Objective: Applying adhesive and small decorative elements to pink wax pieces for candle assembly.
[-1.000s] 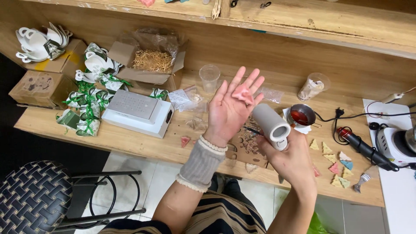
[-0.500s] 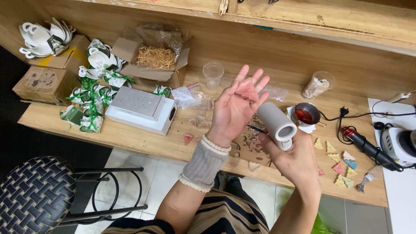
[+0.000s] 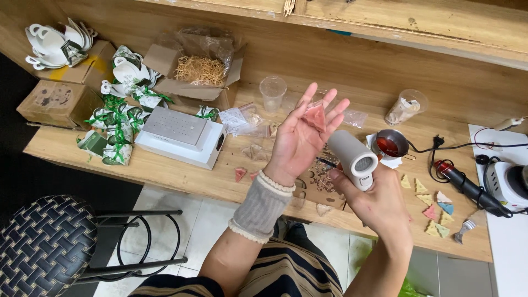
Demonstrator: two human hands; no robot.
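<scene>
My left hand (image 3: 301,138) is raised palm up over the wooden desk (image 3: 165,176), fingers spread, with a small pink triangular packet (image 3: 315,116) lying across the fingers. My right hand (image 3: 375,201) grips a grey cylindrical heat blower (image 3: 353,157), whose nozzle end points up toward the packet from just to its right. Beneath the hands lie a brown perforated board (image 3: 314,186) and two red triangles (image 3: 245,175).
A white and grey box device (image 3: 181,135) sits left of centre, with green-ribboned packages (image 3: 110,132), cardboard boxes and white cups (image 3: 52,41) beyond. Clear plastic cup (image 3: 273,92), small metal pot of red liquid (image 3: 390,144), coloured triangles (image 3: 434,206) and a stool (image 3: 47,247) surround.
Both hands have stayed almost still; my left hand has lifted slightly and the blower has shifted a little closer to the packet.
</scene>
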